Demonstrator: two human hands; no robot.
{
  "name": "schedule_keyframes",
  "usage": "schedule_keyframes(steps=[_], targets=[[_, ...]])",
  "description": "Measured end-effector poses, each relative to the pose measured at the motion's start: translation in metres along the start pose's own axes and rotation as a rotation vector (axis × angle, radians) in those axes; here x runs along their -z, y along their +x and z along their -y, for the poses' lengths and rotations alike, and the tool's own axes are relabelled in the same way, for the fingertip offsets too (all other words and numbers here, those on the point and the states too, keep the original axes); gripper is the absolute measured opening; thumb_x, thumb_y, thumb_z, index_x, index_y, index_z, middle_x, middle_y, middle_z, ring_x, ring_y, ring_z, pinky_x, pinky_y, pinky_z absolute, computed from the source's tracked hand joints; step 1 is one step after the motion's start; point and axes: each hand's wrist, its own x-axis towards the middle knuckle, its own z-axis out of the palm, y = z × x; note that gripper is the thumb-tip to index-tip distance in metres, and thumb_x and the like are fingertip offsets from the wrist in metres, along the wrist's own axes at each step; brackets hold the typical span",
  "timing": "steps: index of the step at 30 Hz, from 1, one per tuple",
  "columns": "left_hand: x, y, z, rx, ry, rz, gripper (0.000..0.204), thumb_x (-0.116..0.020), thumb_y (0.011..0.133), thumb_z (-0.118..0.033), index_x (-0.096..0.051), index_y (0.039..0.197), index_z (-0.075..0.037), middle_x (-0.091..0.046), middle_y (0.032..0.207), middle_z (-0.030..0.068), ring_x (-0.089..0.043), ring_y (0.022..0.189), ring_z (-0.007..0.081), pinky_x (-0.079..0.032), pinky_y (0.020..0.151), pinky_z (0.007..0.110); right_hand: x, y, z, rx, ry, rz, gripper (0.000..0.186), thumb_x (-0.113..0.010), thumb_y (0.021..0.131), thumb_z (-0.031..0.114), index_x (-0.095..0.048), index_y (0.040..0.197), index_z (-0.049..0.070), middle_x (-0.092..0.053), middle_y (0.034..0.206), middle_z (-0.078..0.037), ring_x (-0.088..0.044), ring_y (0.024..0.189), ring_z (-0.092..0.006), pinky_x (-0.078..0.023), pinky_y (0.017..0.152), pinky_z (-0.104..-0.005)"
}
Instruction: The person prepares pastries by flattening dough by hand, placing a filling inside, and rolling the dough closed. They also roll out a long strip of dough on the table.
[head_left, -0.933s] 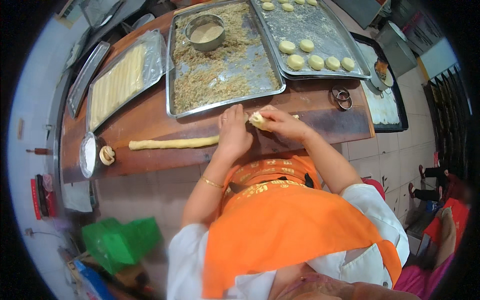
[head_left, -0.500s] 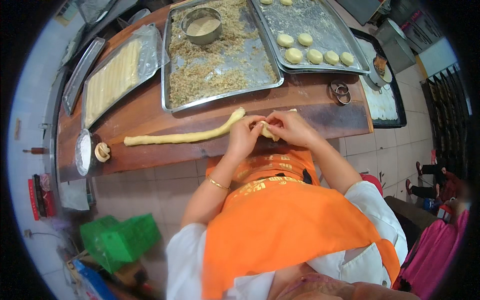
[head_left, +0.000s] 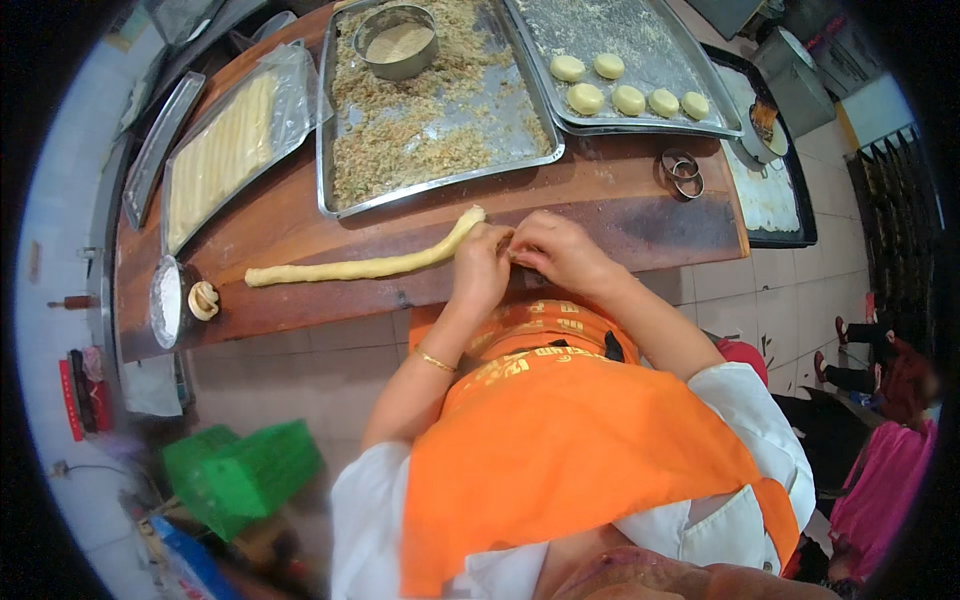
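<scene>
My left hand point(head_left: 482, 262) and my right hand point(head_left: 562, 250) meet at the table's front edge, fingers curled in and touching. Between their fingertips is a small piece of dough point(head_left: 514, 254), mostly hidden by the fingers. A long pale-yellow dough rope point(head_left: 360, 269) lies on the wood to the left, its raised right end just behind my left hand. Beyond them, a metal tray point(head_left: 450, 180) holds crumbly filling point(head_left: 400, 165) and a round metal ring point(head_left: 397, 62) with pale powder or crumbs in it. Farther right, another tray point(head_left: 640, 20) carries several round dough pieces point(head_left: 628, 100).
Two ring cutters point(head_left: 685, 178) lie on the wooden table point(head_left: 620, 195) at the right. A plastic-covered tray of dough strips point(head_left: 220, 150) is at the left, near a bowl of white flour point(head_left: 168, 305) and a coiled dough piece point(head_left: 203, 300). Green crates point(head_left: 250, 475) stand on the floor.
The dough piece between my hands showed more before and is now nearly covered by my fingers. My right hand has shifted slightly left, over the fingertips of my left.
</scene>
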Motion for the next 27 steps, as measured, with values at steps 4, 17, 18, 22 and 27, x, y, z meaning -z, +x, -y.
schedule_keyframes(steps=[4,17,18,22,27], targets=[[0.009,0.004,-0.006,-0.02,0.12,0.041,0.025,-0.057,0.083,0.007,-0.069,0.105,0.002,-0.064,0.095,0.0222,-0.063,0.091,0.0406,-0.051,0.08,0.045,0.006,0.001,-0.012,0.045,-0.062,0.117,0.02,-0.074,0.083,0.009,-0.069,0.102,0.004,-0.068,0.102,-0.011,-0.064,0.1,-0.0335,-0.052,0.087,-0.0437],[-0.038,0.057,-0.015,-0.431,0.461,0.41,0.061,-0.063,0.093,-0.047,-0.054,0.141,-0.01,-0.034,0.158,0.0172,-0.028,0.149,0.0324,-0.023,0.119,0.054,0.045,-0.02,-0.015,-0.238,0.207,-0.416,0.024,-0.064,0.091,0.005,-0.068,0.115,0.002,-0.068,0.112,-0.009,-0.066,0.099,-0.0182,-0.052,0.086,-0.0293],[-0.039,0.057,-0.017,-0.452,0.525,0.408,0.066,-0.062,0.092,-0.051,-0.051,0.145,-0.013,-0.034,0.158,0.0177,-0.028,0.15,0.0328,-0.025,0.118,0.056,0.046,-0.024,-0.02,-0.256,0.231,-0.44,0.024,-0.064,0.092,0.005,-0.068,0.115,0.002,-0.069,0.111,-0.008,-0.066,0.099,-0.0175,-0.052,0.085,-0.0291],[-0.045,0.066,-0.022,-0.407,0.544,0.401,0.063,-0.06,0.093,-0.051,-0.052,0.144,-0.015,-0.032,0.159,0.0177,-0.028,0.15,0.0324,-0.025,0.117,0.057,0.044,-0.034,-0.038,-0.315,0.33,-0.551,0.022,-0.062,0.093,0.004,-0.068,0.114,0.001,-0.07,0.109,-0.007,-0.066,0.098,-0.015,-0.052,0.085,-0.0284],[-0.047,0.075,-0.025,-0.414,0.575,0.448,0.065,-0.06,0.094,-0.05,-0.048,0.148,-0.016,-0.03,0.161,0.0176,-0.028,0.149,0.0329,-0.026,0.116,0.057,0.045,-0.02,-0.036,-0.303,0.4,-0.574,0.022,-0.062,0.093,0.003,-0.068,0.114,0.002,-0.071,0.106,-0.006,-0.066,0.095,-0.0142,-0.052,0.084,-0.028]])
